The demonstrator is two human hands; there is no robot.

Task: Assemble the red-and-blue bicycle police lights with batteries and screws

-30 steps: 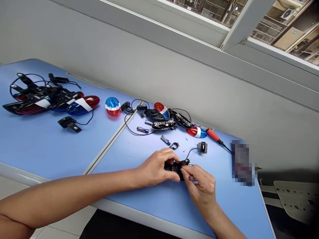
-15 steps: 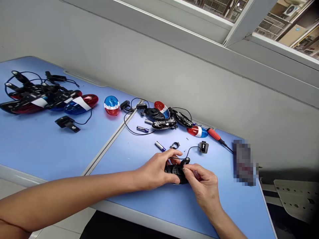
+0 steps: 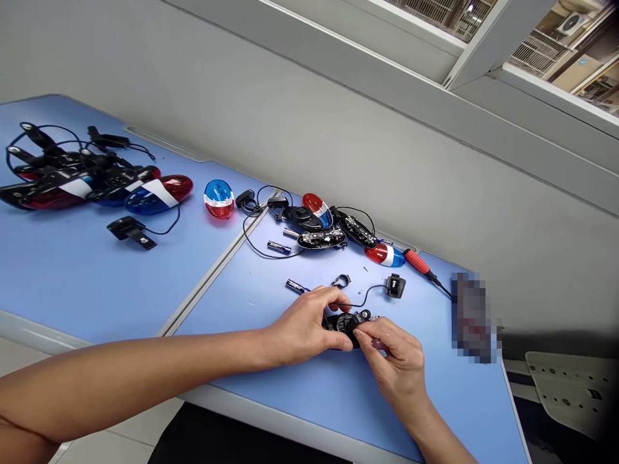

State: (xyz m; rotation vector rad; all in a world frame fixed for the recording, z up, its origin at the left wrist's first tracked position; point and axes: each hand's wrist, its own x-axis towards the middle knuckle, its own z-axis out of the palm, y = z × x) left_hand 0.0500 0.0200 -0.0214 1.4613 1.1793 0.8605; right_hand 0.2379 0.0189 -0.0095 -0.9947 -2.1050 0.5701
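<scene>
My left hand (image 3: 309,328) grips a black bicycle light housing (image 3: 331,323) low over the front of the blue table, thumb on its near side and fingers on its far side. My right hand (image 3: 396,357) pinches a black mounting clamp (image 3: 360,319) against the housing's right part. A dark red translucent piece (image 3: 380,345) shows under the right fingers; I cannot tell what it belongs to. A thin cable runs from behind the left fingers to a small black button unit (image 3: 395,285). Beyond the hands lie a loose clamp ring (image 3: 341,281) and a battery (image 3: 296,286).
Opened light housings (image 3: 322,240), red-and-blue lenses (image 3: 385,255) and another battery (image 3: 279,247) lie farther back. A red-handled screwdriver (image 3: 416,261) points at a blurred dark object (image 3: 474,319) on the right. Several lights (image 3: 159,194) are piled left. A seam (image 3: 213,276) divides the tables.
The mounting clamp has tilted lower onto the housing, with the right fingers still on it. The battery by my left hand has shifted left and turned. The view has moved slightly.
</scene>
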